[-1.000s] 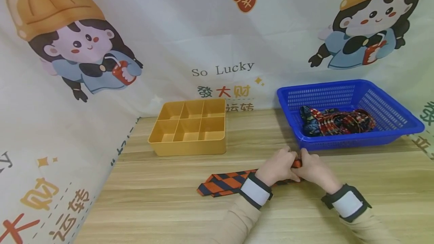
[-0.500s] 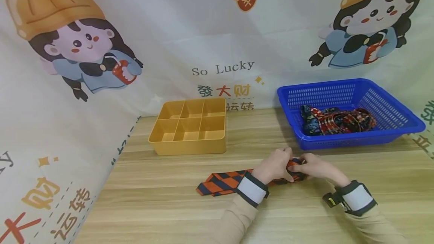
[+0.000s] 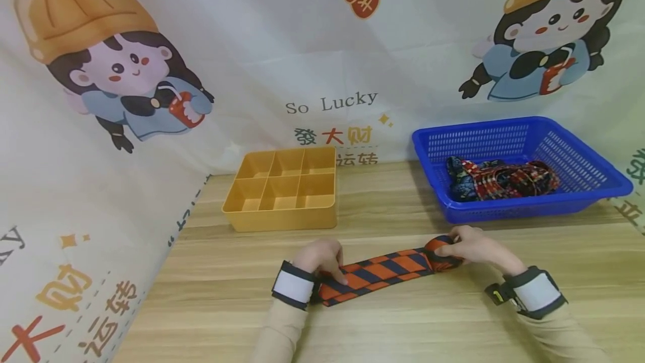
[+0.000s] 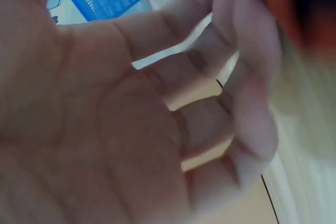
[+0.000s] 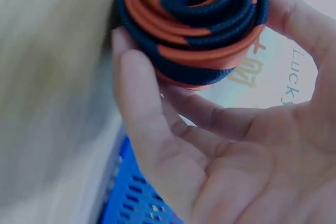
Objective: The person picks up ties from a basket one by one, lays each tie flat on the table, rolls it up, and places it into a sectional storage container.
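An orange and navy checked necktie [image 3: 388, 271] lies across the front of the table, its right end wound into a roll. My right hand [image 3: 476, 246] holds that roll between thumb and fingers; the right wrist view shows the spiral layers of the rolled necktie [image 5: 197, 51]. At the flat left end, my left hand [image 3: 318, 256] pinches the necktie with its thumb on top. In the left wrist view the fingers [image 4: 252, 30] are curled, with a blurred bit of necktie [image 4: 325, 22] at the upper right. The tip of the tie is hidden behind the left wrist.
Behind the left hand stands a yellow box [image 3: 282, 220] with several compartments. At the back right, a blue perforated basket [image 3: 509, 210] holds rolled patterned cloth pieces [image 3: 504, 181]. A printed fabric backdrop [image 3: 282, 43] rises along the table's back and left side.
My left hand has moved from beside the roll leftwards to the flat end of the necktie. The strip between the hands now slants up to the right. My right hand stays at the roll.
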The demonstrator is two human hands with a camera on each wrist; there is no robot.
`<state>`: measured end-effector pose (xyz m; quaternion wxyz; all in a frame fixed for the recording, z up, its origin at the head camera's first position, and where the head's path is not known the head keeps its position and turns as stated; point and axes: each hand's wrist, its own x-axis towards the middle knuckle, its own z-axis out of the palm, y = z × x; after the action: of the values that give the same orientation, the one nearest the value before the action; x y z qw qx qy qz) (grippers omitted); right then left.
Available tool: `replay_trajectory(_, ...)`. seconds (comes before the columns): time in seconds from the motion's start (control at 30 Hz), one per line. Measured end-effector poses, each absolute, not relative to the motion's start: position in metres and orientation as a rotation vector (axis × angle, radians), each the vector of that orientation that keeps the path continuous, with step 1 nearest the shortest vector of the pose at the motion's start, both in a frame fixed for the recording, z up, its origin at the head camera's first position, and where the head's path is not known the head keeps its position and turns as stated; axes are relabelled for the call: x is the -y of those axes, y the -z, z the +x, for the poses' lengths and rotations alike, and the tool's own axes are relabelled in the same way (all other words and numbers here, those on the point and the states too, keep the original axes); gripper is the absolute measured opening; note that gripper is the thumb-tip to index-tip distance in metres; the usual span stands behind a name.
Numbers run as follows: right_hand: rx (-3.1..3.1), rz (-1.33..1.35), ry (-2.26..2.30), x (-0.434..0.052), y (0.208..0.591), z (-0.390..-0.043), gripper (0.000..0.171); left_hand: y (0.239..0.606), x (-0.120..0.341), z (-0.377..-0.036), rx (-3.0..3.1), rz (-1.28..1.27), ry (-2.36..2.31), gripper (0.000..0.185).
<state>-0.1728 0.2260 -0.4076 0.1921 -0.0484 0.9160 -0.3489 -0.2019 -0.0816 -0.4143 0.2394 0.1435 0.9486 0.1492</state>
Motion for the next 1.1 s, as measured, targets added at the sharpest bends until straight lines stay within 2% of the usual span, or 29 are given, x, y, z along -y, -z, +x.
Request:
replay_trajectory(0.33,-2.68,-0.147,0.694,-0.257,0.398,-0.176,0.072,0.417,0.077,-0.202,-2.556,0.536,-0.568,0.019)
replay_trajectory(0.5,-2.69,-0.124,0.624,-0.265,0.394,-0.176,0.07,0.419,0.072,-0.202,-2.559,0.577,-0.586,0.022)
replay_trajectory(0.7,-2.706,-0.089,0.604,-0.25,0.393,-0.173,0.073,0.418,0.072,-0.202,-2.544,0.503,-0.54,0.035)
replay_trajectory(0.83,-2.724,-0.047,0.557,-0.237,0.394,-0.172,0.087,0.419,0.072,-0.202,-2.552,0.491,-0.522,0.034)
replay_trajectory(0.97,-2.794,0.021,0.531,-0.224,0.397,-0.168,0.089,0.419,0.071,-0.202,-2.561,0.499,-0.505,0.035)
replay_trajectory(1.1,-2.971,0.07,0.489,-0.209,0.404,-0.161,0.08,0.419,0.07,-0.203,-2.552,0.477,-0.522,0.035)
